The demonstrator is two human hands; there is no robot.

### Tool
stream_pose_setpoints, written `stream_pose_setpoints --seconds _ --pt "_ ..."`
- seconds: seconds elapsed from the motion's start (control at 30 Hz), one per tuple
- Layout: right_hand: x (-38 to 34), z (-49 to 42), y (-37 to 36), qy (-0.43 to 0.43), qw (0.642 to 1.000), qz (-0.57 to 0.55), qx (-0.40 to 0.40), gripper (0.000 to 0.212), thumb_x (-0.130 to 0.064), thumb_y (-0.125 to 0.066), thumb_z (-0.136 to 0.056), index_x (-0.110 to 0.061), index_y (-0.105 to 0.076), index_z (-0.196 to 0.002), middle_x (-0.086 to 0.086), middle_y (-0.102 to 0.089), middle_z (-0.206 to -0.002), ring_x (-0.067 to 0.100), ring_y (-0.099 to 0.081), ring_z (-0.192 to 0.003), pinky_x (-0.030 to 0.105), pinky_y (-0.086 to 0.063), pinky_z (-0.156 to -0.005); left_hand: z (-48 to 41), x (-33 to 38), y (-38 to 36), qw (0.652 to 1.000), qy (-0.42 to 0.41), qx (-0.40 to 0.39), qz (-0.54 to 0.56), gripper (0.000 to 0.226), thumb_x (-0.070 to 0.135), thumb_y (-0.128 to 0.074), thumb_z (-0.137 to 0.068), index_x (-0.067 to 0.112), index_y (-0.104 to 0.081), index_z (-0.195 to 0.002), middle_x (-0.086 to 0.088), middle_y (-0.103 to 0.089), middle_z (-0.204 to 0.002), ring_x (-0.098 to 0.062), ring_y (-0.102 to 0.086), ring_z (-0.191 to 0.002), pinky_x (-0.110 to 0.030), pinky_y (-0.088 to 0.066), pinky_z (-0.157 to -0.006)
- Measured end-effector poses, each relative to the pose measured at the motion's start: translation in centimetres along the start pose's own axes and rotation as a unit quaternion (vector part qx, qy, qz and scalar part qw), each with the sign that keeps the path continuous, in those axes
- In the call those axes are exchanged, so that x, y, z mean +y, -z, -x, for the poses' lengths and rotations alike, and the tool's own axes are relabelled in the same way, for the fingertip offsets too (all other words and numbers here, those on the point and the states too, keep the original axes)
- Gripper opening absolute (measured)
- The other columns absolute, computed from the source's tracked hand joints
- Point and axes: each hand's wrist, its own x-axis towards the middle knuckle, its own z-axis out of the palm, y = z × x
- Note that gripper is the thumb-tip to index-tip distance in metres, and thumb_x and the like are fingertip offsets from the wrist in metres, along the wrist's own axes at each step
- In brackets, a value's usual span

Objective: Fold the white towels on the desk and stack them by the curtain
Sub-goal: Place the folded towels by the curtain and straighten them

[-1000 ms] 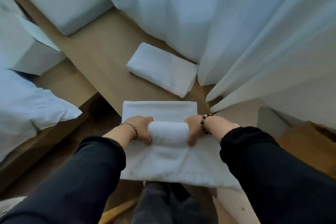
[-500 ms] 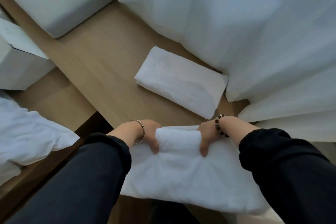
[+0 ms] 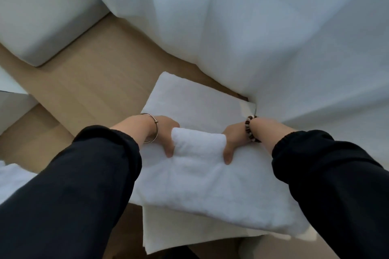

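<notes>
Towel carried forward, hiding folded towel

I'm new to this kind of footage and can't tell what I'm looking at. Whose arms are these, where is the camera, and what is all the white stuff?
There is no machine here. A person wears a wide-angle camera on the head, so you look down along their own dark-sleeved arms. The left hand, with a metal bangle, and the right hand, with a beaded bracelet, each grip one side of a thick white towel, bunched between them. Just beyond it, on the wooden desk, lies an already folded towel, right beside the white curtain. The pale block at top left is too unclear to name.
</notes>
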Motion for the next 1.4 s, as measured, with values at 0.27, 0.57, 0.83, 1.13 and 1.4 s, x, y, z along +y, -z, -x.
stream_pose_setpoints --seconds 0.27,0.57,0.83,1.13,1.4 --pt "0.8 -1.7 7.0 0.022 0.998 -0.065 0.013 0.073 -0.039 -0.086 -0.036 -0.016 -0.07 -0.104 0.005 -0.072 -0.103 0.027 -0.069 -0.094 0.042 -0.055 -0.088 -4.1 -0.3 8.9 0.997 -0.003 -0.012 -0.077 0.043 0.035 -0.082 -0.064 0.029 -0.054 -0.097 0.009 -0.056 -0.091 -0.019 -0.057 -0.093 -0.028 -0.042 -0.061" --pt "2.5 -7.4 12.7 0.014 0.989 -0.15 0.006 0.08 -0.037 -0.087 -0.032 -0.017 -0.07 -0.107 0.005 -0.071 -0.109 0.027 -0.067 -0.101 0.044 -0.051 -0.094 -13.2 -1.9 16.4 0.994 -0.035 -0.066 -0.076 0.037 0.023 -0.087 -0.058 0.031 -0.061 -0.083 0.007 -0.066 -0.088 -0.018 -0.066 -0.081 -0.028 -0.052 -0.061" --pt "3.7 -12.3 13.8 -0.009 0.985 -0.132 0.109 0.049 -0.024 -0.088 -0.057 -0.022 -0.07 -0.102 -0.002 -0.068 -0.109 0.022 -0.063 -0.101 0.04 -0.05 -0.095 -17.7 -3.5 15.5 0.991 -0.039 0.057 -0.111 0.038 0.049 -0.082 -0.058 0.032 -0.053 -0.076 0.011 -0.059 -0.084 -0.011 -0.056 -0.076 -0.026 -0.039 -0.055" --pt "3.3 -11.4 12.9 -0.011 0.976 -0.095 0.194 0.05 -0.031 -0.087 -0.056 -0.025 -0.058 -0.096 -0.006 -0.061 -0.099 0.016 -0.058 -0.09 0.028 -0.048 -0.071 -14.1 -7.9 10.1 0.902 0.011 0.406 0.149 0.102 0.059 -0.074 -0.065 0.028 -0.024 -0.148 -0.003 -0.038 -0.144 -0.025 -0.035 -0.131 -0.039 -0.034 -0.103" --pt "1.1 -10.6 11.8 -0.058 0.968 -0.083 0.23 0.05 -0.023 -0.077 -0.054 -0.017 -0.057 -0.099 0.003 -0.06 -0.099 0.023 -0.058 -0.087 0.03 -0.052 -0.07 -12.4 -11.5 5.5 0.825 0.085 0.277 0.486 0.078 0.057 -0.078 -0.064 0.025 -0.047 -0.128 0.005 -0.06 -0.116 -0.017 -0.058 -0.098 -0.033 -0.044 -0.082"
